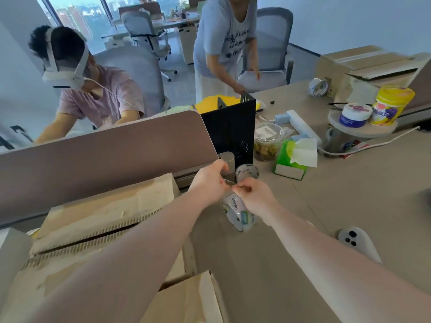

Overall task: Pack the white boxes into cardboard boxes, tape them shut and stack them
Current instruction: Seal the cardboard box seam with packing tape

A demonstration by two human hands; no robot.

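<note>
A large cardboard box point(98, 220) with its top flaps folded shut and an open seam sits at the left of the desk. A second cardboard box point(186, 301) pokes in at the bottom edge. Above the desk I hold a roll of clear tape point(239, 214). My right hand point(253, 194) grips the roll from above. My left hand point(210, 180) pinches the loose tape end, a short strip stretched between both hands. A second tape roll point(247, 172) stands just behind. No white boxes show.
A brown divider panel point(105, 145) and black stand point(233, 127) rise behind. Tissue pack point(293, 159), food tub point(265, 141), jars point(391, 106), a third tape roll point(318, 86), cardboard boxes point(373, 66) lie right. A white controller point(356, 241) lies near. Two people work beyond.
</note>
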